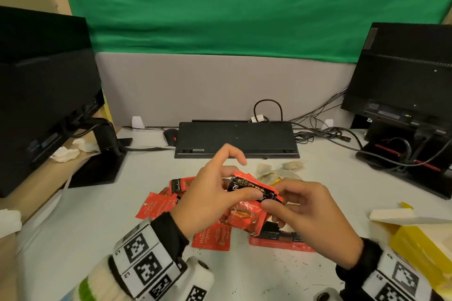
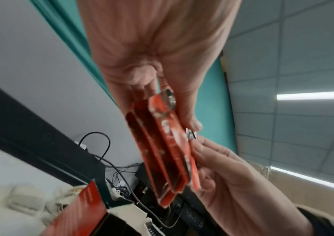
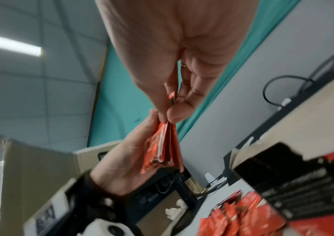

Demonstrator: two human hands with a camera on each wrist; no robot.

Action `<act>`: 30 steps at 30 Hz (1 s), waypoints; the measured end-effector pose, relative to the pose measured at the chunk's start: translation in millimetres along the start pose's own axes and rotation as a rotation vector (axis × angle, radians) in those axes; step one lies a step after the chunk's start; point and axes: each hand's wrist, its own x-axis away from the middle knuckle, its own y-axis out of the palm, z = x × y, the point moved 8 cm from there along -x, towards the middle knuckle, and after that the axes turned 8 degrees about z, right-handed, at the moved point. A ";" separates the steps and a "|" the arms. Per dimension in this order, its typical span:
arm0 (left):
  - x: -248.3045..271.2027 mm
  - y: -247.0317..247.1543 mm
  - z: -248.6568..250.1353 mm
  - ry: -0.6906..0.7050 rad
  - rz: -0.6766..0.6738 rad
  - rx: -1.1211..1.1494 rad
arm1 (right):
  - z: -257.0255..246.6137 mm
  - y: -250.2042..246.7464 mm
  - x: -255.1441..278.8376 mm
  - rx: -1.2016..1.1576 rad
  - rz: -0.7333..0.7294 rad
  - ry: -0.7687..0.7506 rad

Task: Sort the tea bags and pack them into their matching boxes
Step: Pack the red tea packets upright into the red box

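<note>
Head view: both hands meet over the desk (image 1: 244, 276), sharing a small stack (image 1: 254, 188) of red sachets. The left hand (image 1: 210, 198) holds it at its 9 o'clock end, thumb laid across the top face, index finger lifted and curled free. The right hand (image 1: 305, 212) pinches the 3 o'clock end between thumb and fingers. The stack's long axis runs roughly 10 to 4 o'clock, tilted down toward the right hand. Directly below the hands lies the loose pile (image 1: 195, 215) of red sachets, so the next sachet is nearest at 6 o'clock, about equally close to either hand. Pale unwrapped tea bags (image 1: 278, 171) sit at 1 o'clock, beyond the stack. A yellow box (image 1: 420, 247) with its flap open stands at 4 o'clock, nearer the right hand.

Left wrist view: the stack (image 2: 168, 146) appears edge-on, showing several sachets, which the head view hides; the left hand (image 2: 154, 55) grips the near end, the right hand (image 2: 233, 183) clasps the far end. A red box (image 2: 85, 212) with an open top sits low at 7 o'clock, unseen from the head; judging by colour, it is the stack's likely destination.

Right wrist view: the right hand's (image 3: 182, 55) thumb and fingers pinch the stack (image 3: 162, 148) at one corner, the sachets fanning apart below; the left hand (image 3: 125, 159) cups it from beneath.
</note>
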 end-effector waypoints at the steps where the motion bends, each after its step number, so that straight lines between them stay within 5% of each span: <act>1: 0.5 0.0 -2.7 -0.036 -0.011 0.006 | 0.9 0.6 -0.1 -0.032 -0.005 0.009; 5: 13.0 15.2 -14.6 -0.291 -0.325 0.238 | -2.4 -0.7 -1.5 -0.119 -0.005 -0.008; 9: 27.0 32.1 -10.4 -0.267 -0.534 0.252 | -5.0 0.0 0.4 -0.046 0.007 -0.080; 14: 27.5 41.1 -14.5 -0.292 -0.518 0.145 | -13.2 1.3 0.9 0.250 -0.019 -0.232; 19: 28.9 50.8 -17.1 -0.269 -0.561 0.099 | -17.3 1.6 0.3 0.269 -0.033 -0.278; 22: 25.7 49.4 -19.6 -0.243 -0.517 0.027 | -16.3 -3.7 -3.9 0.201 -0.074 -0.221; 26: 11.0 33.5 -14.6 -0.004 -0.229 -0.402 | -9.5 -34.6 -14.8 0.016 0.119 -0.002; 30: 15.6 46.9 -5.0 0.215 -0.106 -0.588 | 10.3 -17.2 -7.8 0.077 -0.014 0.259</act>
